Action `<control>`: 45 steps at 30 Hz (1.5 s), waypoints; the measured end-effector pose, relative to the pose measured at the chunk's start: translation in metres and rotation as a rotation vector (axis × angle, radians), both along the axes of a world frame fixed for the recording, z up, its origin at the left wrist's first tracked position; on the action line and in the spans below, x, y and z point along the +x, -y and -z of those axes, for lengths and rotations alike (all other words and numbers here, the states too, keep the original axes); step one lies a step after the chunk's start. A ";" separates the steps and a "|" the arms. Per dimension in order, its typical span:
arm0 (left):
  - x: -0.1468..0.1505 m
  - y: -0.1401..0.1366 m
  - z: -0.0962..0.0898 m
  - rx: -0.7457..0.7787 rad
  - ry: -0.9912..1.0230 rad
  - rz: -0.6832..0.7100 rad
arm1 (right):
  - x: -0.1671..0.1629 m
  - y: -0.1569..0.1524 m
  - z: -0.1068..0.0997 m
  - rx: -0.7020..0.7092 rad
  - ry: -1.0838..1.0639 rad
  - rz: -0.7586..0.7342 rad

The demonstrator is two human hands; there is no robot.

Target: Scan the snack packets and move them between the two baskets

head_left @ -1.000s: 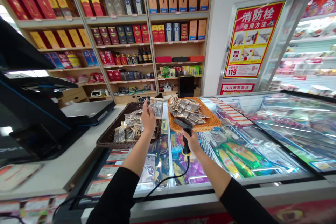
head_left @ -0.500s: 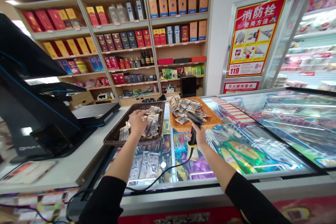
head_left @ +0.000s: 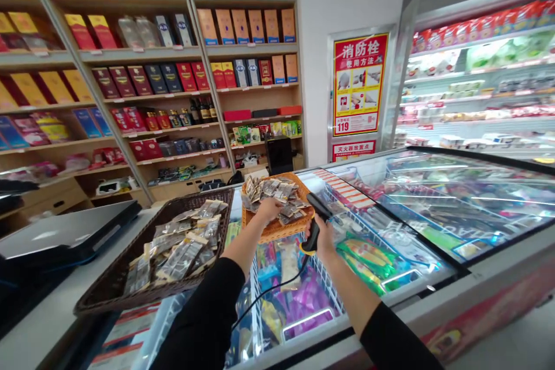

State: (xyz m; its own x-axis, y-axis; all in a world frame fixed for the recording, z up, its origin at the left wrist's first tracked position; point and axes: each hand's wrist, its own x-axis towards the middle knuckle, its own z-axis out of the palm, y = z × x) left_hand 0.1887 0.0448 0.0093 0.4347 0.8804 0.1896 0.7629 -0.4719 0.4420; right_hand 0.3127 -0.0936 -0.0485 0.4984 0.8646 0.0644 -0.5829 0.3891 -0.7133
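Observation:
My left hand (head_left: 269, 208) reaches into the light-brown wicker basket (head_left: 273, 234), its fingers closed against the small clear-and-tan packets (head_left: 277, 188) heaped there. The fingertips are hidden, so what they grip cannot be made out. A black handheld barcode scanner (head_left: 313, 230) is gripped by its handle in my right hand (head_left: 324, 237). Its head points up and left beside the basket's right rim, and its cable runs down left. Left of my left forearm, a dark-brown wicker basket (head_left: 108, 295) holds several similar packets (head_left: 186, 243).
Both baskets rest on a glass-topped freezer (head_left: 429, 185) with bagged goods under the glass. A black-edged scale plate (head_left: 69, 225) stands on the counter at left. Behind are shelves of boxed goods (head_left: 160, 78), a red fire-hydrant sign (head_left: 359, 84) and a lit chiller (head_left: 477, 87).
My left hand has moved right, from the dark basket to the light one. The view has turned and shifted, bringing the dark basket closer. The scanner stays in my right hand.

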 end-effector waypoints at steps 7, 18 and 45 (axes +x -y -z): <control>0.040 -0.032 0.007 0.007 -0.312 -0.141 | 0.002 -0.005 -0.007 -0.045 -0.092 0.002; 0.041 -0.044 0.015 -0.001 -0.295 -0.230 | 0.002 -0.005 -0.009 -0.069 -0.102 -0.015; -0.101 0.014 0.003 -0.350 1.263 -0.130 | -0.059 0.035 -0.003 -0.030 0.707 -0.323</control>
